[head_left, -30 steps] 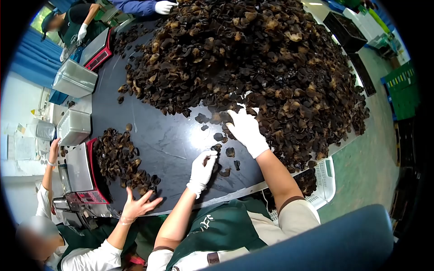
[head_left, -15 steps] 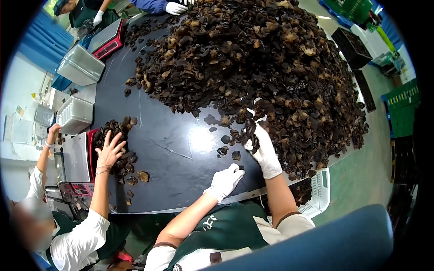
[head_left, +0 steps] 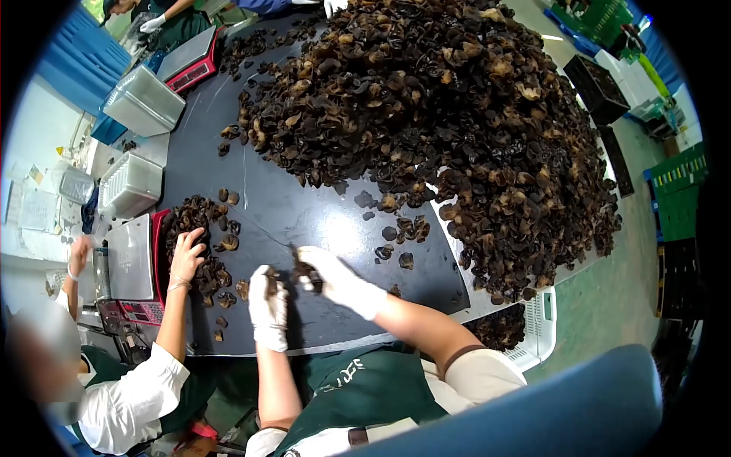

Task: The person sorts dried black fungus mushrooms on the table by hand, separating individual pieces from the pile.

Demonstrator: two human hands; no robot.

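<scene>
A large heap of dark brown wood ear mushrooms (head_left: 411,91) covers the far and right parts of the dark table (head_left: 365,324). My right hand (head_left: 335,280), in a white glove, is closed on a few wood ear mushrooms (head_left: 304,273) over the near middle of the table. Just to its left is my gloved left hand (head_left: 268,311). Its fingers curl around a dark mushroom piece (head_left: 274,277), partly hidden by the glove. A few loose wood ears (head_left: 406,260) lie to the right of my hands.
At left, a co-worker's bare hand (head_left: 185,259) rests on a smaller mushroom pile (head_left: 202,217) beside a red scale (head_left: 131,263). Clear plastic baskets (head_left: 131,186) stand behind it. Another scale (head_left: 190,61) is farther back. A white crate (head_left: 539,327) sits below the table's right edge.
My right hand has moved left from the big heap with wood ear mushrooms in it. My left hand has also moved left and now holds a piece. The co-worker's hand on the small pile shifted slightly.
</scene>
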